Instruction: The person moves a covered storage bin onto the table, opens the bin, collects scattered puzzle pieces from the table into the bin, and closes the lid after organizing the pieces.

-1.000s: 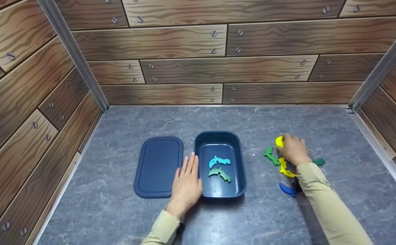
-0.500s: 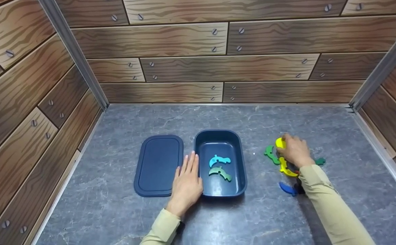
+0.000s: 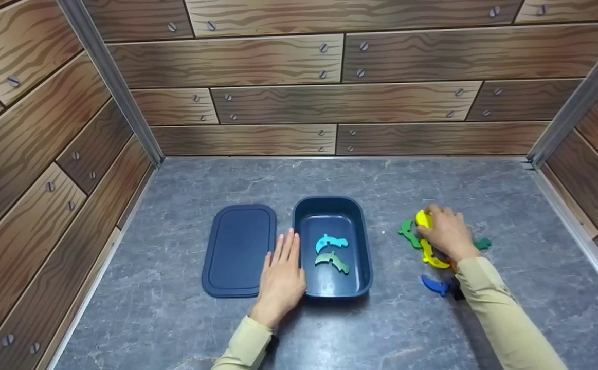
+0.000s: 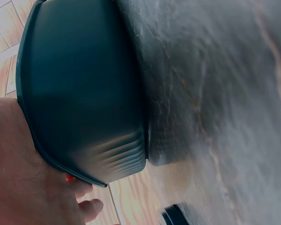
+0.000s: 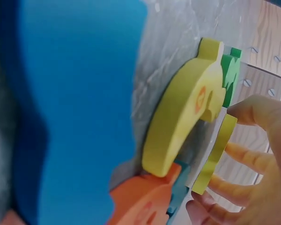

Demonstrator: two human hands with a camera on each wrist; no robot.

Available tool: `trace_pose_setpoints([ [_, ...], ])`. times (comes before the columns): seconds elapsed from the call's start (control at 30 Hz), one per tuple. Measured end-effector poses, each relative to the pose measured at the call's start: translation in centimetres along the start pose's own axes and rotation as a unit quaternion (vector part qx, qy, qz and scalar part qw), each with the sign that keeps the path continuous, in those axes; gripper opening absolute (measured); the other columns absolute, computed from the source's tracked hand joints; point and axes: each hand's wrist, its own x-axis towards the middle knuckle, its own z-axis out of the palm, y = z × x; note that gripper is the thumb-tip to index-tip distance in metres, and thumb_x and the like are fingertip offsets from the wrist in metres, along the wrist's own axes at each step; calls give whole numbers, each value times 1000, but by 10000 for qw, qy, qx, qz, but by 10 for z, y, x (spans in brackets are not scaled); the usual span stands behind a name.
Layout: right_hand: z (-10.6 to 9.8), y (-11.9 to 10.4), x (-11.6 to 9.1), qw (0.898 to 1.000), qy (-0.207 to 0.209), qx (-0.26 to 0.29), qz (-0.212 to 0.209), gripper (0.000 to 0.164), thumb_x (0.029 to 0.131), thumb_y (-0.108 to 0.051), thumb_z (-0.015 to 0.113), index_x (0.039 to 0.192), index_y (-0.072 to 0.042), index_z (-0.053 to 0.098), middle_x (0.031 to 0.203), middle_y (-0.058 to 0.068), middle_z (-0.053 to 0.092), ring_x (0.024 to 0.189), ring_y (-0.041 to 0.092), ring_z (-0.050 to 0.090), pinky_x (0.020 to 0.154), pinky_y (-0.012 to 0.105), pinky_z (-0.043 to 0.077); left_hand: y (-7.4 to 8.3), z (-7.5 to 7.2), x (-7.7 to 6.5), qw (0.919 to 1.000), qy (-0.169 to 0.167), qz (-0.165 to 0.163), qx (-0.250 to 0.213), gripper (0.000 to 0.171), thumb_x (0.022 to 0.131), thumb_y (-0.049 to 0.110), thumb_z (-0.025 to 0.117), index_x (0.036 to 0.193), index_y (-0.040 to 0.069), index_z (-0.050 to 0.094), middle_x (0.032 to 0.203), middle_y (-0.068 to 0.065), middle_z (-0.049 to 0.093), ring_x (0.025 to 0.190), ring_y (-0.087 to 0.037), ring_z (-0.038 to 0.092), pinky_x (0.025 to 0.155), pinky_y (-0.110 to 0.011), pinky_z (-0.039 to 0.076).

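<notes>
My left hand [image 3: 283, 280] lies with straight fingers along the left side of a dark blue open box [image 3: 366, 257]. In the left wrist view the palm [image 4: 33, 173] is against the box's rim. Inside the box lie a light blue curved puzzle piece [image 3: 336, 242] and a dull green one [image 3: 338, 264]. At the right, my right hand [image 3: 449, 234] pinches a flat yellow puzzle piece [image 5: 215, 154] between thumb and fingers, slightly above the table. Under and around it are a second yellow piece [image 5: 173, 117], a green one [image 3: 410, 235] and an orange one [image 5: 140, 201].
A dark blue lid [image 3: 239, 252] lies flat left of the box. A blue piece [image 3: 434, 285] lies near my right wrist, and a dark green one [image 3: 483, 243] shows beyond the hand. Wood-patterned walls [image 3: 278, 105] enclose the grey marbled table [image 3: 329, 339] at the back and sides.
My right hand and the yellow piece in it have shifted slightly towards me and to the right. The left hand, the box and the lid stay in place.
</notes>
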Motion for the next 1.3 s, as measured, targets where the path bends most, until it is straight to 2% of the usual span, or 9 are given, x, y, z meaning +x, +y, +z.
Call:
trace_pose_setpoints([
  [0.43, -8, -20, -15, 9980, 482, 115, -382, 56, 93, -30, 65, 137, 1, 49, 127, 33, 48, 104, 48, 42, 76, 58, 41, 0, 0, 0, 10000, 28, 17, 11, 66, 98, 19, 49, 157, 9, 23, 164, -3, 13, 149, -25, 11, 115, -53, 21],
  [0.67, -15, -38, -22, 9943, 755, 266, -708, 49, 93, -27, 66, 133, -1, 53, 129, 30, 49, 105, 47, 43, 82, 58, 40, 0, 0, 0, 10000, -5, -5, -55, 65, 98, 18, 47, 157, 9, 23, 164, -3, 13, 149, -25, 10, 115, -53, 20],
  [1.0, -22, -62, -32, 9908, 898, 332, -956, 48, 93, -30, 66, 134, -6, 54, 131, 24, 50, 107, 42, 43, 82, 55, 40, 0, -1, 0, 10000, 22, -12, -61, 65, 98, 19, 48, 157, 9, 23, 164, -3, 13, 149, -26, 10, 115, -53, 20],
  [1.3, -24, -77, -37, 9840, 1187, 371, -1277, 45, 91, -27, 68, 129, -7, 57, 128, 22, 52, 102, 39, 44, 76, 50, 42, 0, 0, 0, 10000, 56, 13, -75, 65, 98, 19, 49, 157, 8, 23, 164, -3, 13, 149, -26, 11, 115, -54, 20],
])
